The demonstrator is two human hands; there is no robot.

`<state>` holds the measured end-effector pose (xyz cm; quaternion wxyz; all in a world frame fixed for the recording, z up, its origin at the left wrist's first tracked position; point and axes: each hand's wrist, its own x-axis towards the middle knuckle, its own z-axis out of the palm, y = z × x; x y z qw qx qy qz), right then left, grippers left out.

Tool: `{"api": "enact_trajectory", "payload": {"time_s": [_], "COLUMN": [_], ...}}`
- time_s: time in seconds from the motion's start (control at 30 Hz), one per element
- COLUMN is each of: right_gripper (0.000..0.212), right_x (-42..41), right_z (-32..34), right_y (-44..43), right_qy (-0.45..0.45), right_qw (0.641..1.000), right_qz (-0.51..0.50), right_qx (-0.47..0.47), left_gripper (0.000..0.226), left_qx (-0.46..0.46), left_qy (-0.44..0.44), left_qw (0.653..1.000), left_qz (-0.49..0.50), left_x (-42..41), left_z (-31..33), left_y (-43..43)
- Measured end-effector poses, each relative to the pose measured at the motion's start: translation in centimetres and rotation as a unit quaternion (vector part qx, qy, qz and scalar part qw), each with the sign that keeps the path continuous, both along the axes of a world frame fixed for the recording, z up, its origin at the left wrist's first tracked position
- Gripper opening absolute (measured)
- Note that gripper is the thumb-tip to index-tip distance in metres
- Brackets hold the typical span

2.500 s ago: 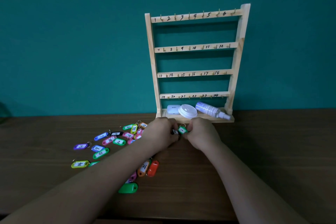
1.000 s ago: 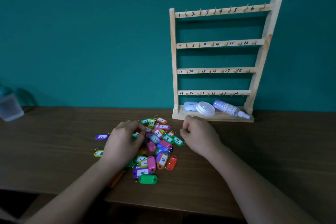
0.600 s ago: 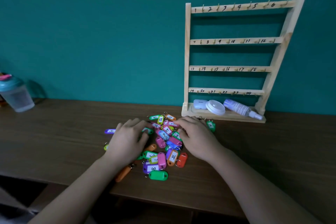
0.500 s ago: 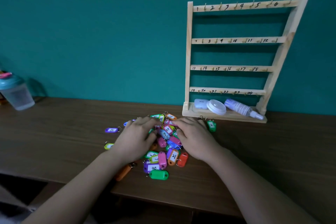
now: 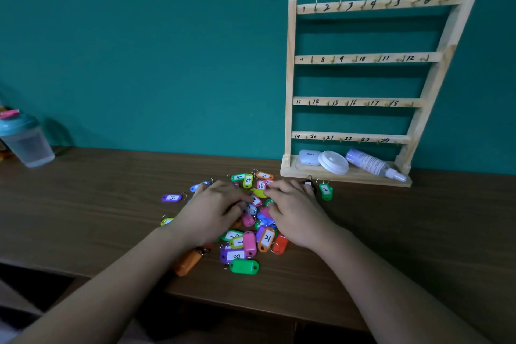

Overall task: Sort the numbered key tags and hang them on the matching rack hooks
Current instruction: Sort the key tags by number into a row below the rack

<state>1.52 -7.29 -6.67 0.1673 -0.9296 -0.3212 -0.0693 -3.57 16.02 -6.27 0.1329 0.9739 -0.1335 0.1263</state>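
Two bare hands work a heap of numbered key tags (image 5: 251, 243) on the wooden table (image 5: 83, 204), the heap lying just in front of the wooden rack (image 5: 290, 78) and off its left post. Every hook on the rack's four numbered rails hangs bare, so the sorting looks barely begun.

The left hand (image 5: 215, 212) and right hand (image 5: 298, 212) lie palm-down on the heap, forearms converging toward the rack and fingers bent into the tags. Whether either hand has pinched a tag cannot be told, as the fingertips are buried among the coloured plastic.

One green tag marked 2 (image 5: 325, 192) lies apart from the heap, just in front of the rack's base. Its long axis points roughly at the rack, ring end nearest the base. It lies just beside the right hand, the hand nearer the rack, and its matching hook is high on the rack's top rail (image 5: 385, 4), a reach up and away.

A small white case (image 5: 309, 157), a round lid (image 5: 333, 162) and a spray bottle (image 5: 371, 165) rest on the rack's base.
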Motion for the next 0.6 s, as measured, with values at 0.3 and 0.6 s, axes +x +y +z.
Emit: {"api": "enact_trajectory", "payload": {"time_s": [0.3, 0.6], "right_gripper": [0.031, 0.025], "right_x": [0.1, 0.3], "right_z": [0.2, 0.3], "right_y": [0.3, -0.3], "right_qy": [-0.033, -0.042], "right_qw": [0.998, 0.992], "right_qz": [-0.050, -0.099], "right_qx": [0.026, 0.060], "left_gripper": [0.014, 0.018], "left_qx": [0.010, 0.002], "left_qy": [-0.038, 0.044], "left_qw": [0.999, 0.999], "left_qz": [0.018, 0.004], "left_x": [1.5, 6.7], "left_z": [1.2, 2.7], "left_y": [-0.2, -1.7]}}
